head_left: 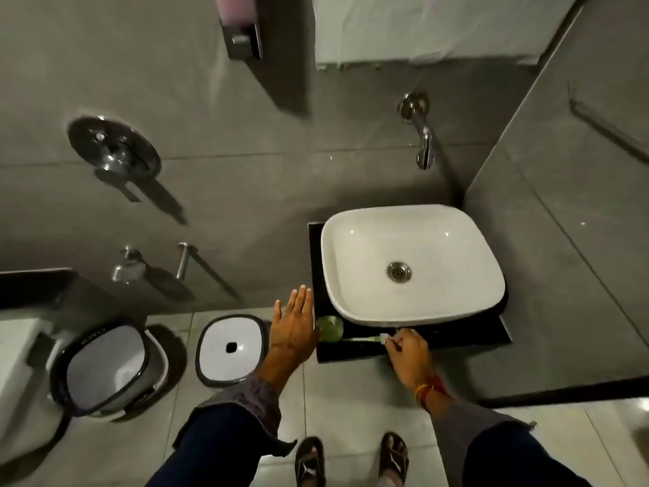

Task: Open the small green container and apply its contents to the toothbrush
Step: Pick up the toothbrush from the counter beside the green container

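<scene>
A small green container (330, 328) sits on the black counter (456, 340) in front of the white basin, near the counter's left edge. A green and white toothbrush (365, 339) lies flat on the counter to its right. My left hand (293, 326) is flat with fingers spread, just left of the container, its thumb side touching or nearly touching it. My right hand (407, 349) is curled at the toothbrush's right end, fingertips pinching the white end of it.
A white rectangular basin (351, 240) with a metal drain sits on the counter under a wall spout (421, 135). On the floor to the left stand a bin with a white lid (230, 349) and a white bucket (109, 370). My feet in sandals are below.
</scene>
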Demonstrator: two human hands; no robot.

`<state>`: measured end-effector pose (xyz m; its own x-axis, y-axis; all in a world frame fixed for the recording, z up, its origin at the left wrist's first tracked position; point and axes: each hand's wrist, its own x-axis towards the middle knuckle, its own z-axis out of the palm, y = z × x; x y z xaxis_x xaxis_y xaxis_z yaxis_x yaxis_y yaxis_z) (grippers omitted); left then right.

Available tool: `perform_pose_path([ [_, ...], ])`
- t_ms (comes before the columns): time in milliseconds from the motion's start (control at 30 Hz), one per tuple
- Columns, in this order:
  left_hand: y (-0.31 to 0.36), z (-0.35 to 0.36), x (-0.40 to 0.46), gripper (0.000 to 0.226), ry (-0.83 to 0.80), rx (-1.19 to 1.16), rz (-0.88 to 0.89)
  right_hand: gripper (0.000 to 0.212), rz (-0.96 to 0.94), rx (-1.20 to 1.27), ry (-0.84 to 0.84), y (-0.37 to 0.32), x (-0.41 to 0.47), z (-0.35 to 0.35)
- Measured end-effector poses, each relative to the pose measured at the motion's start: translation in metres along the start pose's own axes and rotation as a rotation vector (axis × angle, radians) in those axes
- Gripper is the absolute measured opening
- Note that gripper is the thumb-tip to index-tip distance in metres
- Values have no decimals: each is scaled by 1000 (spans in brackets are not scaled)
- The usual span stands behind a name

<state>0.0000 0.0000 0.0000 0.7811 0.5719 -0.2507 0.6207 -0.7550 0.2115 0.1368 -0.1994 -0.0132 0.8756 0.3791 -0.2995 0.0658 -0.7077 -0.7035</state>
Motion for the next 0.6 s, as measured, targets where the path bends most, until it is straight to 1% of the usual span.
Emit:
perform_pose_path([
  [33, 2, 9, -2, 80, -42, 19, -7, 29, 115, -1, 2, 13, 4, 7],
  [67, 2, 14, -2, 79, -62, 14, -10, 32, 259, 72, -4, 11, 6, 9],
  [133, 2, 32, -6, 77, -77, 7, -16, 31, 564, 408, -8, 15, 11, 18],
  [167, 4, 37, -6, 77, -90, -19, -19, 31, 651, 578, -3, 15, 16, 23],
  [200, 6, 41, -7, 76, -101, -44, -19, 35, 707, 676, 2, 12, 19, 27],
  [267, 7, 49, -9, 78, -87, -90, -11, 44, 761, 791, -4, 7, 29, 35],
  [333, 8, 55, -10, 80, -93, -112, -14, 52, 783, 839, -16, 5, 38, 42],
  [400, 8, 58, -12, 81, -73, -118, -18, 55, 796, 858, -8, 2, 44, 49],
  [467, 6, 61, -11, 82, -56, -123, -13, 50, 818, 858, 42, 2, 49, 55],
  [600, 1, 64, -10, 83, -49, -125, 9, 27, 848, 798, 128, 5, 52, 61],
])
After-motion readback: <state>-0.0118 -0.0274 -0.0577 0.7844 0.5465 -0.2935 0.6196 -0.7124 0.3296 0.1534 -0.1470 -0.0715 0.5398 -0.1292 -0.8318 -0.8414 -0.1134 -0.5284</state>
